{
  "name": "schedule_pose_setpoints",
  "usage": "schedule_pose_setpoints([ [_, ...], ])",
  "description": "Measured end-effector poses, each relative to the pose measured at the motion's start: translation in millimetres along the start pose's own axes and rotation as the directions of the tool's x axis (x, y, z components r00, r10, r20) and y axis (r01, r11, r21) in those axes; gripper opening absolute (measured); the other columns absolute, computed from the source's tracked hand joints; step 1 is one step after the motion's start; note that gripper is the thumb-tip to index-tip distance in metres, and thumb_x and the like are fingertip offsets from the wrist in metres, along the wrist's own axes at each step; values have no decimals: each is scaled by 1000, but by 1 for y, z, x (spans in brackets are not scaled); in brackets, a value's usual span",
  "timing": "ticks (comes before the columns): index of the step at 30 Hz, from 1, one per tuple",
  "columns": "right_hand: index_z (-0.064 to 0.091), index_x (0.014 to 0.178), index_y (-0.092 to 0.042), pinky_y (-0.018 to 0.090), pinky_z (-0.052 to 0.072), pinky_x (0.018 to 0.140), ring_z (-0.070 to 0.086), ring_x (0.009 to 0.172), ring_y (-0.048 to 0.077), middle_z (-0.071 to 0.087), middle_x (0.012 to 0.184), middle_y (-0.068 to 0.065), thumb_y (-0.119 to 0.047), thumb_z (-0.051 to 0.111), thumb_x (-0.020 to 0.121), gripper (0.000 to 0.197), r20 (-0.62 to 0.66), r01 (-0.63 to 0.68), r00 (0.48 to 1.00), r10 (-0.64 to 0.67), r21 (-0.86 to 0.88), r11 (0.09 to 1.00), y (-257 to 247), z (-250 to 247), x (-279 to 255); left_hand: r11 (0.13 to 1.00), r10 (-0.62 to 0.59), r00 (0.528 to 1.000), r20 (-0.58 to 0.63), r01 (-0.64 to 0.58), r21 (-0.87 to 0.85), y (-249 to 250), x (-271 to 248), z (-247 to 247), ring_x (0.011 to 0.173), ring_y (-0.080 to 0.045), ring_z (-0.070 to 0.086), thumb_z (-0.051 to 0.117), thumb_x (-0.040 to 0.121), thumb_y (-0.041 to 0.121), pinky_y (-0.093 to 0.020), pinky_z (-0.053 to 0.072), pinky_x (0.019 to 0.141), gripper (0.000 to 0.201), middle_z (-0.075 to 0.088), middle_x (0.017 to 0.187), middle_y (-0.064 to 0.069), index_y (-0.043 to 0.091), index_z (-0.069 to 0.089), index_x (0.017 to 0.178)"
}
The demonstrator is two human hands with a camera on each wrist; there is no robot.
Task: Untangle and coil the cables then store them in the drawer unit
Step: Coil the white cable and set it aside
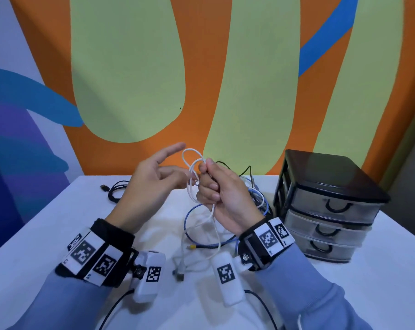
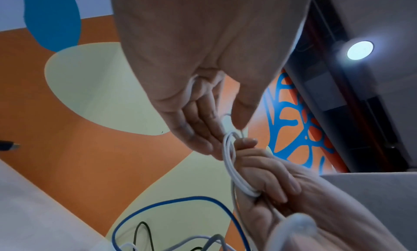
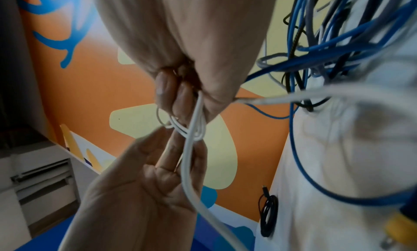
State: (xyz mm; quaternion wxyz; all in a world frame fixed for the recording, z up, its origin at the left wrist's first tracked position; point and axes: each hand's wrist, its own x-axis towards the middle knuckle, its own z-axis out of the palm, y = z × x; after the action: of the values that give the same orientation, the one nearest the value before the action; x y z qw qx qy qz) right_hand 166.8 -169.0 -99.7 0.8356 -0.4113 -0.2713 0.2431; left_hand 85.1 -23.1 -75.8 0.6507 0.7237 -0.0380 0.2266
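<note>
Right hand (image 1: 222, 186) grip pinching white cable (image 1: 194, 177) loops to keep coil from springing apart; left hand (image 1: 154, 179) grip spread, guiding.

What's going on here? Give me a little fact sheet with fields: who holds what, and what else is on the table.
Right hand: grips loops of thin white cable, held above the table
Left hand: fingers straight, touching the loops
Black coiled cable: lying at the table's far left
Tangled blue and grey cables: beside the drawers
Black three-drawer plastic unit: all drawers closed
White table: carries everything
</note>
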Motion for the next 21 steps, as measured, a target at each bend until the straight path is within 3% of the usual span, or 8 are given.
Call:
schedule_pose_setpoints([
  [2,55,87,-14,17,27,46,28,44,6,30,62,-2,-27,42,112,31,-45,23,999,-26,-75,997,2,0,0,996,35,999,14,-36,79,-3,-1,-1,98,-23,77,78,93,1,-31,56,99,67,83,97,-10,26,55,150],
  [4,56,86,-14,17,28,48,31,47,8,34,65,-1,-27,45,112,31,-77,29,996,-41,-157,987,5,2,0,994,52,999,6,-52,97,-7,-1,-2,88,-20,74,79,89,-5,-26,57,92,70,82,92,-10,26,56,148],
  [8,61,86,-11,18,37,52,44,50,11,40,66,0,-27,51,110,31,-136,33,987,-80,-317,948,9,4,-1,986,98,995,-25,-93,135,-10,-2,0,75,-19,65,72,87,-13,-20,56,76,70,72,75,-7,29,62,141],
  [12,66,83,-8,22,41,55,48,51,14,42,62,2,-27,55,108,33,-185,71,970,-157,-401,913,11,5,0,979,141,990,-1,-140,149,-12,-3,4,72,-20,52,78,89,-3,-25,49,70,61,62,68,7,37,66,133],
  [14,67,84,-6,20,40,52,48,49,14,44,56,0,-27,57,108,33,-208,77,962,-178,-417,906,11,5,-1,980,150,988,20,-152,125,-13,-4,4,74,-28,51,79,89,-3,-34,47,72,63,62,70,2,39,67,133],
  [17,70,88,3,18,38,51,45,49,15,45,51,-2,-29,61,105,38,-221,78,956,-194,-443,893,8,2,-3,984,159,985,73,-164,66,-11,-5,5,81,-47,52,76,88,-10,-44,48,79,71,70,87,-20,39,64,137],
  [21,72,91,6,17,34,48,37,49,13,42,55,0,-30,63,104,39,-229,67,957,-180,-430,900,7,1,-4,989,144,984,106,-145,-2,-9,-6,5,87,-36,56,73,89,-14,-47,49,87,71,70,104,-32,36,64,138],
])
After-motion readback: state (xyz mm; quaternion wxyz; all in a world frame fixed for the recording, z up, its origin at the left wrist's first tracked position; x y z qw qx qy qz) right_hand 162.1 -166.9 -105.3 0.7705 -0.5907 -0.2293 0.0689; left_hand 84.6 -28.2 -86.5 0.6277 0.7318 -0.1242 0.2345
